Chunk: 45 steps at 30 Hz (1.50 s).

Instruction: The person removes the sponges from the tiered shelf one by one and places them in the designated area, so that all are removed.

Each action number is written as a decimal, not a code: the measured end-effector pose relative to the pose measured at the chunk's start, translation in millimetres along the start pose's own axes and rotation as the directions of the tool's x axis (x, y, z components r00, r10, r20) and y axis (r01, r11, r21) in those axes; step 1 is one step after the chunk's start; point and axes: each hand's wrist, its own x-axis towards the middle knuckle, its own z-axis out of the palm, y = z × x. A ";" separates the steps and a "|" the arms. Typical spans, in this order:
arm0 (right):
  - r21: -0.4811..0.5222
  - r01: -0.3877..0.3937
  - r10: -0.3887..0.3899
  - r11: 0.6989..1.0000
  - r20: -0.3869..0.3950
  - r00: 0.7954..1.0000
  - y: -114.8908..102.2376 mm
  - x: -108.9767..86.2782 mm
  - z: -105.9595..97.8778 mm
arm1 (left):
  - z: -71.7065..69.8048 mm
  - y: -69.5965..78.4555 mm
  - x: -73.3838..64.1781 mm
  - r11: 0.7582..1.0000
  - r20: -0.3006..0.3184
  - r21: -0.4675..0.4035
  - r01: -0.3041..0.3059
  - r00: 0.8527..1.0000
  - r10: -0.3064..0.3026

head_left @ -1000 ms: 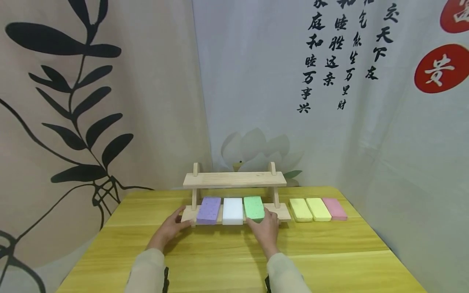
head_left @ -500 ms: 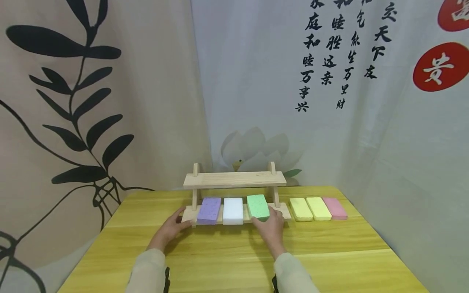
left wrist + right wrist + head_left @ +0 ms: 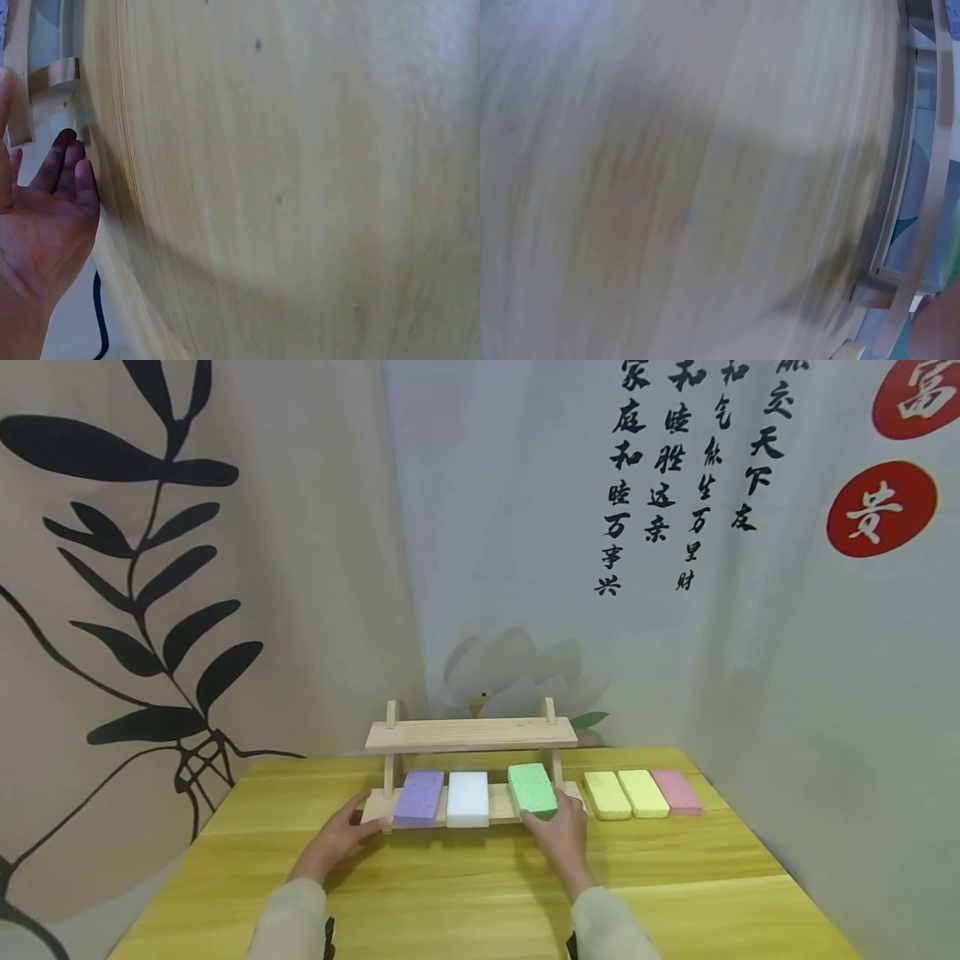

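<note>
A small two-tier wooden shelf (image 3: pixel 471 735) stands on the table. Its lower board carries a purple sponge (image 3: pixel 418 798), a white sponge (image 3: pixel 467 799) and a green sponge (image 3: pixel 533 791) in a row. My left hand (image 3: pixel 336 837) holds the left end of the lower board, thumb at the front edge and fingers at the end. In the left wrist view, several fingers of the left hand (image 3: pixel 45 225) extend past the board. With thumb and fingers my right hand (image 3: pixel 561 837) pinches the near right corner of the green sponge. Only a sliver of the right hand (image 3: pixel 936 330) shows in the right wrist view.
Right of the shelf, two yellow sponges (image 3: pixel 607 796) and a pink sponge (image 3: pixel 677 792) lie side by side on the wooden table (image 3: pixel 435 893). Behind the table hangs a printed cloth (image 3: pixel 495 527). A black cord (image 3: pixel 100 315) shows below the table edge in the left wrist view.
My right hand has slid the green sponge to the right along the lower board, widening its gap from the white one. The left hand keeps its place. The head view has shifted slightly.
</note>
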 end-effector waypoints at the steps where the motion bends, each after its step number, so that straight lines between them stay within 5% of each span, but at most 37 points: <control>1: 0.000 0.001 -0.001 1.000 0.001 1.000 0.6 -0.8 -2.0 | 0.5 -1.2 -0.3 1.000 0.006 -0.011 -0.001 1.000 0.001; 8: 0.000 0.024 -0.024 1.000 0.001 1.000 4.7 -4.3 -12.8 | 1.5 -11.9 -0.3 1.000 0.023 -0.011 0.006 1.000 -0.006; 26: 0.014 -0.040 0.040 0.999 -0.016 0.999 16.9 3.4 -68.5 | -2.7 -0.7 8.2 1.000 0.031 0.015 0.013 0.999 -0.014; 36: -0.006 -0.101 0.101 0.995 -0.033 0.994 37.9 2.4 -110.0 | -8.7 -2.4 9.8 0.999 0.042 0.047 0.011 0.999 -0.013; 45: -0.026 -0.146 0.146 0.989 0.000 0.989 62.2 -14.1 -122.7 | -7.6 -2.9 8.8 0.999 0.060 0.044 -0.003 0.998 0.000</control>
